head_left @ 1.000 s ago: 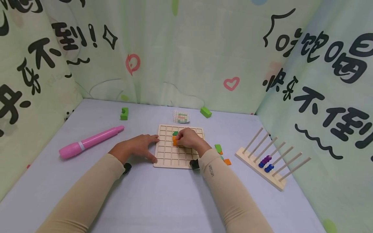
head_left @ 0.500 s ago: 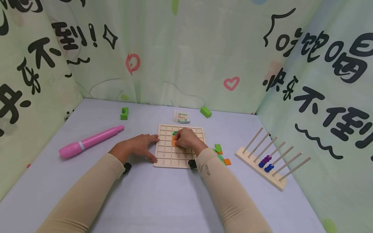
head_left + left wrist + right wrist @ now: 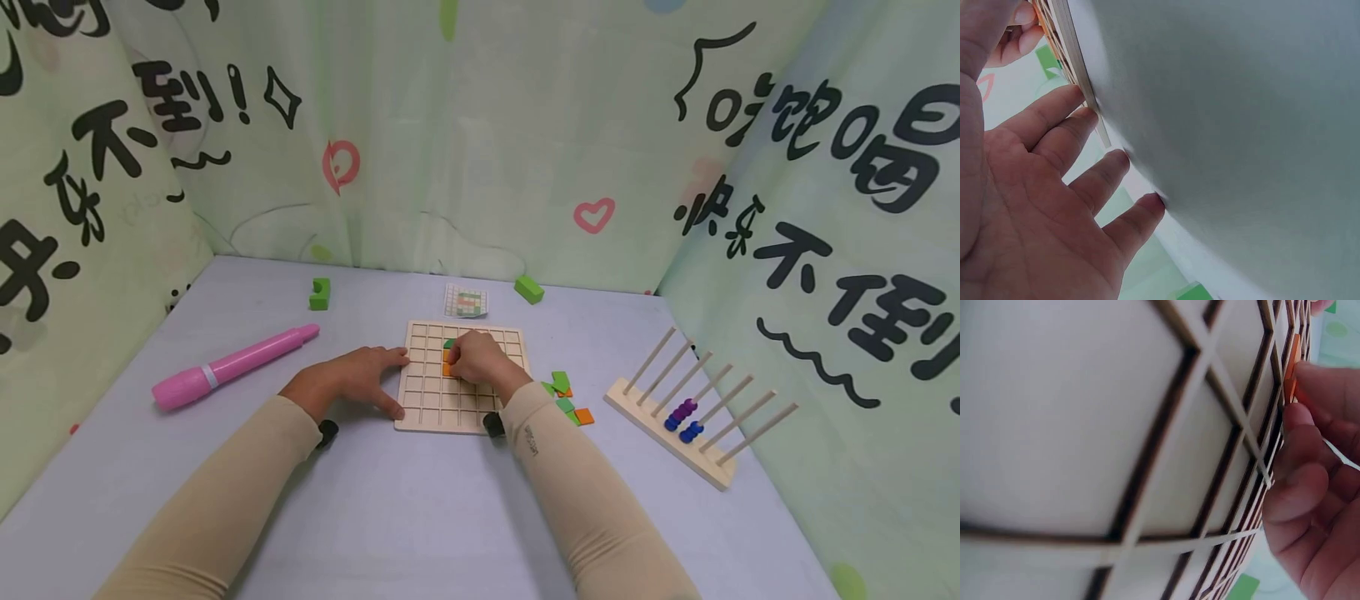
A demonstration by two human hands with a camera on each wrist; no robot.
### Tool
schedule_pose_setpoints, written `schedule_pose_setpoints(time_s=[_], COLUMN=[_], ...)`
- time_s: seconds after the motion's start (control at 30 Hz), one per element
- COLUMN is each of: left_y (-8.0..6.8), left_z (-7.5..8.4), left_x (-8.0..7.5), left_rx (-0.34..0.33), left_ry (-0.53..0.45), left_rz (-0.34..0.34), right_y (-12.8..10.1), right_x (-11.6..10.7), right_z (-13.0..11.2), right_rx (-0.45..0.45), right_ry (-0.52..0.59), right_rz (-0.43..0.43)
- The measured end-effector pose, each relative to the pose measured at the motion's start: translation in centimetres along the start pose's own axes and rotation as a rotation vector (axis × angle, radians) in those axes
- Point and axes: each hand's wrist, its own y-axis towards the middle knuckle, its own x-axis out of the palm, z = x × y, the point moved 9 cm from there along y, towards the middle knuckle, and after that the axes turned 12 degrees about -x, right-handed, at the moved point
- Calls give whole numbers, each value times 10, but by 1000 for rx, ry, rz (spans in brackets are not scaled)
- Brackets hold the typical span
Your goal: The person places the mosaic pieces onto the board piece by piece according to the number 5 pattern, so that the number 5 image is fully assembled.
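Observation:
A wooden grid board [image 3: 431,400] lies on the table in front of me. My left hand [image 3: 358,379] lies flat beside it, its straight fingers [image 3: 1085,119] touching the board's left edge [image 3: 1075,59]. My right hand [image 3: 474,358] is curled over the board's upper middle and pinches an orange tile [image 3: 447,367] seated in the grid. Just beyond that tile sits a green tile [image 3: 448,342]. In the right wrist view the right hand's fingertips [image 3: 1300,419] press against the orange tile [image 3: 1290,370] on the board [image 3: 1085,425].
A pink marker [image 3: 232,365] lies to the left. Two green blocks [image 3: 320,292] [image 3: 529,288] and a pattern card [image 3: 466,301] sit behind the board. Loose green and orange tiles [image 3: 566,398] lie to its right, then a wooden peg rack [image 3: 693,417] with purple and blue beads. Curtains enclose the table.
My right hand and forearm have shifted slightly left over the orange tile, uncovering more of the loose tiles. The left hand has stayed in place.

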Motion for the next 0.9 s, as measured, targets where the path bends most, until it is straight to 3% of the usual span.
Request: schedule_pose_setpoints(time_s=[0.37,0.67,0.9], left_y=[1,2,3], left_z=[-1,-4,-1], left_x=[7,6,6], left_rx=[-37,-42,-48], left_ry=[24,12,17], left_rz=[-8,-2,-6], right_y=[-32,-64,-103], right_x=[-6,-23,-43], right_z=[17,39,77], right_rx=[-85,-90,12], right_ry=[210,188,209], right_rz=[2,49,93])
